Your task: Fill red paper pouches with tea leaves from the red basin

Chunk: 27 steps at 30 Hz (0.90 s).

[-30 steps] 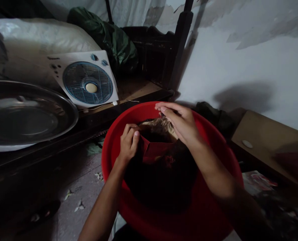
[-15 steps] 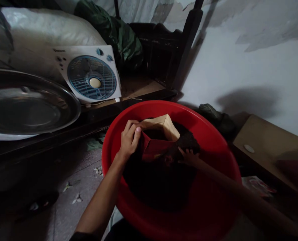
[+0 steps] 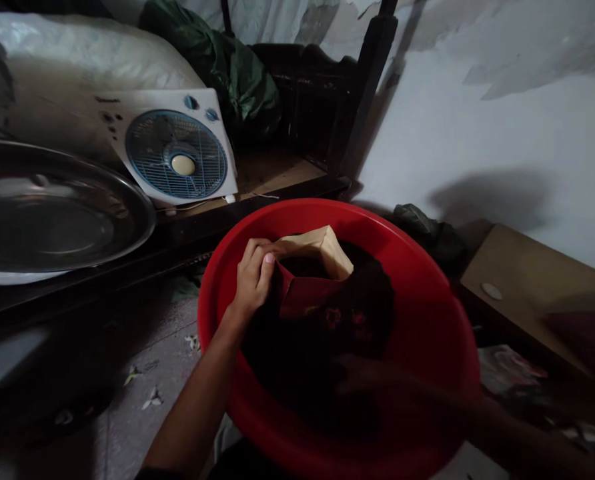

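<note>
Low in the frame's centre, the right hand [image 3: 362, 380] is seen blurred inside the red basin [image 3: 427, 320]; its grip cannot be told. Further up, the open paper bag [image 3: 322, 250] is pinched at its left edge by the left hand [image 3: 252, 283]. At upper left, a fan [image 3: 175, 153] is seen.

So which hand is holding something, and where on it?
The left hand grips the paper bag by its open top edge; the right hand is too dark to tell.

Head camera — close above the red basin [image 3: 427, 320], facing forward and down.
</note>
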Each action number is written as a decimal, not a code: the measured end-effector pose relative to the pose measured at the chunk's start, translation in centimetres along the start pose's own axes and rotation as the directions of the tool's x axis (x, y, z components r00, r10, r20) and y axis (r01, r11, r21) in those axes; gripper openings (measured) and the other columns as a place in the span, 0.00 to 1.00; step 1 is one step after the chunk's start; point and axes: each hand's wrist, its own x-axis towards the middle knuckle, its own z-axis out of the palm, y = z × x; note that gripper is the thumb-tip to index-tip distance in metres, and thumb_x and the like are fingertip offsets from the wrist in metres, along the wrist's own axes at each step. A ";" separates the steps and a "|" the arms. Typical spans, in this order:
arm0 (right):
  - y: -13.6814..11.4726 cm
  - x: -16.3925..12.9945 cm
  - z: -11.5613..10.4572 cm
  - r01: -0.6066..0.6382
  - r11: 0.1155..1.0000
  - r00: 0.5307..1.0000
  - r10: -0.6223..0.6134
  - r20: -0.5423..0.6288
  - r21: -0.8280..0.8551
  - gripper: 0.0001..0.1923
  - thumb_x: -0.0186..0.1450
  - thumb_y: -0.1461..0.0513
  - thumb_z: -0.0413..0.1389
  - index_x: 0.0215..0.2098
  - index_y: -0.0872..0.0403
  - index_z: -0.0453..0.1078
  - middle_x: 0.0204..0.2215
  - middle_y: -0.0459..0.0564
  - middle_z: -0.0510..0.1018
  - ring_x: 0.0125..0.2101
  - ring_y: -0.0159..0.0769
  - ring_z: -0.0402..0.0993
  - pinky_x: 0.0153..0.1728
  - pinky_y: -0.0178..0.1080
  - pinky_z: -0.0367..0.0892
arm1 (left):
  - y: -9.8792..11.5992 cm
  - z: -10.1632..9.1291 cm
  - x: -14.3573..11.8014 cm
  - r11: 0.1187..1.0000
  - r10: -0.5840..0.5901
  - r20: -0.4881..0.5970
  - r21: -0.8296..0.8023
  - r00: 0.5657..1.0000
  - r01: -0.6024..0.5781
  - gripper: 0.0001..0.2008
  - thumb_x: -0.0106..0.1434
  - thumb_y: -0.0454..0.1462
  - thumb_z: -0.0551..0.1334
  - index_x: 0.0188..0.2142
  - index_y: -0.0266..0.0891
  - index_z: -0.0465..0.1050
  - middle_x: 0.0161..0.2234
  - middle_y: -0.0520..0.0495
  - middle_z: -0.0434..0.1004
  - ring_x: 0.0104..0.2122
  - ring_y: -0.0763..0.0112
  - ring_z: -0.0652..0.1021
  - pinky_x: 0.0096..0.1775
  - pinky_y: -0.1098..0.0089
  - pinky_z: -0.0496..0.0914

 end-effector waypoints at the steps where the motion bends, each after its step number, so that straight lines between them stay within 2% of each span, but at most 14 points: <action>1: -1.1 0.0 0.1 0.025 0.994 1.000 -0.024 -0.009 0.103 0.31 0.53 0.49 0.65 0.52 0.53 0.74 0.50 0.55 0.79 0.52 0.51 0.74 0.53 0.47 0.69 | -0.1 0.0 -0.1 1.000 0.001 0.009 0.003 1.000 -0.001 0.16 0.74 0.43 0.47 0.44 0.42 0.71 0.41 0.46 0.72 0.44 0.67 0.75 0.45 0.65 0.71; 3: -3.7 -0.2 -0.6 0.070 0.953 0.990 -0.029 -0.141 0.293 0.23 0.54 0.54 0.63 0.46 0.54 0.74 0.41 0.50 0.81 0.43 0.44 0.77 0.45 0.43 0.72 | -0.1 0.1 -0.1 1.000 0.007 0.027 0.002 1.000 -0.007 0.16 0.74 0.43 0.47 0.45 0.42 0.71 0.42 0.45 0.71 0.44 0.66 0.75 0.45 0.65 0.71; 5: -6.8 -0.9 -2.2 0.128 0.893 0.918 0.058 -0.393 0.431 0.18 0.55 0.55 0.62 0.42 0.52 0.71 0.31 0.45 0.78 0.31 0.37 0.76 0.32 0.38 0.71 | -0.1 0.1 -0.1 1.000 0.021 0.040 -0.006 0.999 -0.021 0.16 0.74 0.44 0.47 0.46 0.42 0.71 0.43 0.45 0.71 0.45 0.66 0.75 0.46 0.64 0.71; 6: -8.3 -1.4 -3.4 0.192 0.856 0.841 0.109 -0.531 0.480 0.17 0.55 0.55 0.62 0.41 0.51 0.69 0.28 0.42 0.75 0.26 0.34 0.73 0.26 0.35 0.69 | -0.1 0.1 -0.1 0.999 0.031 0.045 -0.009 0.999 -0.031 0.16 0.74 0.44 0.47 0.46 0.42 0.71 0.43 0.45 0.71 0.45 0.66 0.75 0.46 0.64 0.71; 8: -11.2 -2.3 -5.9 0.403 0.768 0.632 0.160 -0.758 0.498 0.16 0.57 0.53 0.61 0.40 0.48 0.66 0.25 0.39 0.71 0.21 0.31 0.69 0.19 0.31 0.62 | 0.0 0.1 -0.1 0.999 0.051 0.062 -0.016 0.997 -0.050 0.16 0.74 0.44 0.48 0.48 0.42 0.70 0.43 0.45 0.71 0.45 0.65 0.74 0.45 0.64 0.72; 10: -13.6 -3.0 -8.2 0.606 0.690 0.442 0.121 -0.889 0.396 0.16 0.58 0.53 0.61 0.41 0.47 0.64 0.31 0.41 0.74 0.25 0.31 0.71 0.19 0.31 0.64 | 0.0 0.2 -0.1 0.997 0.072 0.083 -0.023 0.994 -0.070 0.15 0.73 0.44 0.48 0.50 0.43 0.69 0.44 0.45 0.71 0.45 0.65 0.74 0.45 0.63 0.72; 12: -15.6 -3.1 -9.9 0.716 0.646 0.336 0.013 -0.942 0.264 0.14 0.60 0.53 0.60 0.42 0.45 0.65 0.40 0.44 0.76 0.34 0.33 0.75 0.27 0.33 0.71 | 0.0 0.3 -0.2 0.996 0.084 0.105 -0.028 0.991 -0.081 0.15 0.73 0.44 0.49 0.52 0.43 0.68 0.45 0.45 0.71 0.46 0.65 0.74 0.45 0.63 0.72; 14: -17.2 -2.9 -10.8 0.754 0.632 0.310 -0.107 -0.945 0.175 0.14 0.61 0.55 0.61 0.45 0.44 0.67 0.45 0.44 0.76 0.41 0.35 0.77 0.39 0.37 0.75 | 0.0 0.6 -0.3 0.995 0.097 0.120 -0.033 0.988 -0.094 0.15 0.73 0.44 0.50 0.53 0.43 0.67 0.46 0.45 0.70 0.46 0.65 0.74 0.44 0.64 0.72; 17: -19.1 -2.4 -11.0 0.743 0.669 0.301 -0.332 -0.894 0.002 0.12 0.62 0.57 0.63 0.44 0.46 0.73 0.44 0.44 0.79 0.47 0.37 0.76 0.54 0.43 0.70 | 0.0 0.9 -0.5 0.994 0.108 0.131 -0.027 0.986 -0.105 0.15 0.73 0.44 0.50 0.54 0.43 0.66 0.47 0.44 0.70 0.47 0.65 0.74 0.43 0.65 0.72; 19: -20.1 -2.3 -10.7 0.723 0.684 0.299 -0.432 -0.851 -0.093 0.09 0.63 0.57 0.63 0.41 0.49 0.77 0.44 0.45 0.81 0.50 0.38 0.76 0.58 0.45 0.67 | 0.0 1.1 -0.6 0.995 0.103 0.131 -0.013 0.986 -0.102 0.14 0.73 0.44 0.49 0.53 0.43 0.66 0.47 0.44 0.71 0.46 0.65 0.75 0.42 0.65 0.72; 21: -20.5 -2.4 -10.7 0.725 0.673 0.254 -0.456 -0.853 -0.144 0.08 0.65 0.56 0.61 0.41 0.49 0.79 0.48 0.47 0.81 0.52 0.38 0.75 0.58 0.45 0.67 | 0.0 1.1 -0.7 0.996 0.086 0.117 0.002 0.989 -0.086 0.14 0.73 0.44 0.48 0.51 0.43 0.66 0.46 0.44 0.71 0.45 0.65 0.75 0.42 0.65 0.72; 25: -16.7 -1.7 -12.5 0.665 0.718 0.071 -0.335 -0.940 -0.206 0.13 0.70 0.52 0.54 0.44 0.48 0.77 0.49 0.48 0.80 0.51 0.38 0.75 0.57 0.46 0.68 | 0.0 1.2 -0.6 0.999 0.037 0.068 0.031 0.997 -0.039 0.13 0.74 0.43 0.47 0.48 0.43 0.66 0.43 0.45 0.71 0.43 0.66 0.75 0.40 0.66 0.71; 26: -14.6 -1.2 -13.3 0.611 0.763 0.060 -0.313 -0.948 -0.214 0.15 0.70 0.51 0.53 0.45 0.48 0.77 0.47 0.49 0.81 0.50 0.39 0.76 0.57 0.48 0.67 | 0.0 1.2 -0.6 0.999 0.025 0.060 0.038 0.998 -0.028 0.14 0.74 0.43 0.47 0.48 0.43 0.67 0.43 0.45 0.72 0.43 0.66 0.75 0.40 0.66 0.71; 27: -12.2 -0.5 -14.0 0.530 0.818 0.084 -0.312 -0.946 -0.223 0.17 0.70 0.49 0.52 0.45 0.49 0.77 0.47 0.50 0.81 0.51 0.41 0.75 0.58 0.50 0.66 | 0.1 1.2 -0.5 0.999 0.014 0.054 0.044 0.998 -0.017 0.14 0.74 0.43 0.47 0.48 0.43 0.67 0.43 0.45 0.72 0.43 0.66 0.75 0.40 0.66 0.71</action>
